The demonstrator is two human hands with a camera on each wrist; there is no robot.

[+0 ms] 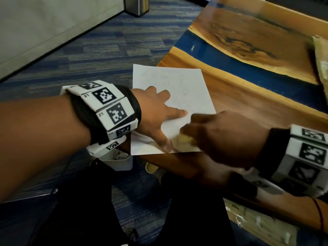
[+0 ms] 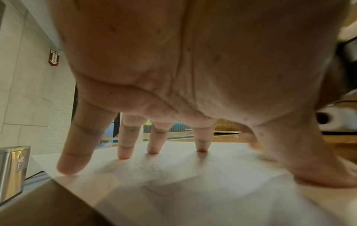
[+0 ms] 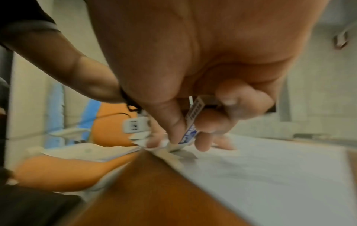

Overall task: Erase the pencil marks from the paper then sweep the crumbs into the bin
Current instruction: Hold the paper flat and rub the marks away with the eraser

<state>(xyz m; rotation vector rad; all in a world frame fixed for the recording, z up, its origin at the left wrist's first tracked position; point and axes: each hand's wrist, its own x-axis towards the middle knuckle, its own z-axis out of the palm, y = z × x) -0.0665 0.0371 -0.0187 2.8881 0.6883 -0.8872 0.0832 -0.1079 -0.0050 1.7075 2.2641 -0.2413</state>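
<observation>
1. Pressing paper [image 1: 177,82] flat on table [image 1: 248,96]: left hand [image 1: 156,110], fingers [image 2: 125,146] spread straight.
2. Pinching eraser [image 3: 190,130] against near corner of paper: right hand [image 1: 221,139], fingers curled.
3. Standing on floor below table edge: white bin [image 1: 120,162].

The surface [image 1: 248,96] is glossy brown wood with dark grain and a deep blue band [image 1: 230,57] running across it. Below it lies a carpet [image 1: 106,41] striped in blue and grey. A pale wall [image 1: 44,23] meets the carpet along a dark base line, and a brushed-metal bin [image 1: 136,5] stands on the floor against it. In the left wrist view the wall is off-white panels and painted brick, with a red fire sign [image 2: 53,57] bearing a downward arrow.
</observation>
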